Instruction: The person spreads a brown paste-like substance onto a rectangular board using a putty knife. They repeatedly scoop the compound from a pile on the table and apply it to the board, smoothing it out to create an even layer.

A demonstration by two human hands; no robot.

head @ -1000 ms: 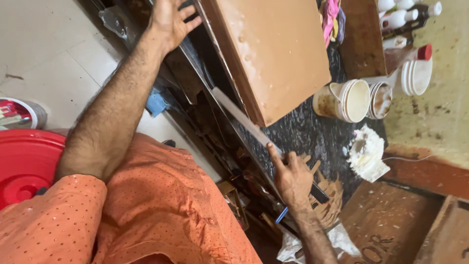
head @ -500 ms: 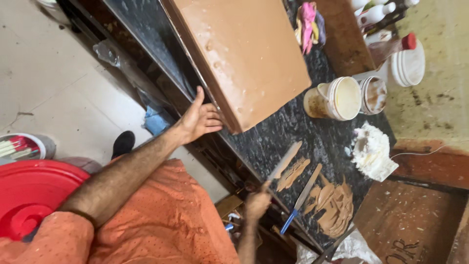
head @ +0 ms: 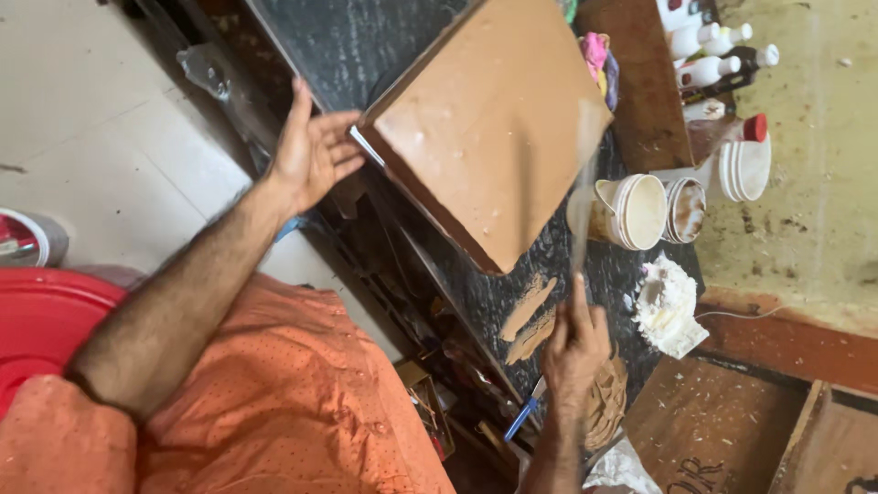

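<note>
- Gripping a long flat blade (head: pixel 583 197), the right hand (head: pixel 574 352) has its fingers (head: pixel 580 316) wrapped around the lower end; the blade rises from the fist, blurred, across the right edge of the brown slab (head: pixel 489 128).
- The left hand (head: pixel 311 151) is spread wide, fingers loose and apart, holding nothing; its fingertips sit just beside the slab's left corner, and whether they touch it cannot be told.
- The slab is a broad, square, smooth brown block with pale specks on top, lying at an angle on the dark speckled table (head: pixel 366 46), one corner pointing toward the person.
- Two tan smears (head: pixel 529 320) of paste mark the table between the slab's near corner and the right hand.
- A tan-stained cup (head: pixel 631 212) lies on its side just right of the slab, with a second stained cup (head: pixel 684 209) beside it and a stack of white cups (head: pixel 745 166) further right.
- A crumpled white cloth (head: pixel 668 302) lies on the table near the right hand, right of the smears.
- White bottles (head: pixel 704 46) stand grouped at the far right end of the table, one with a red cap (head: pixel 754 126) close to the stacked cups.
- A blue-handled tool (head: pixel 521 419) shows at the table's edge below the right hand.
- An orange garment (head: pixel 302 393) covers the person's lap, and a red tub (head: pixel 46 320) stands on the pale floor at the left.
</note>
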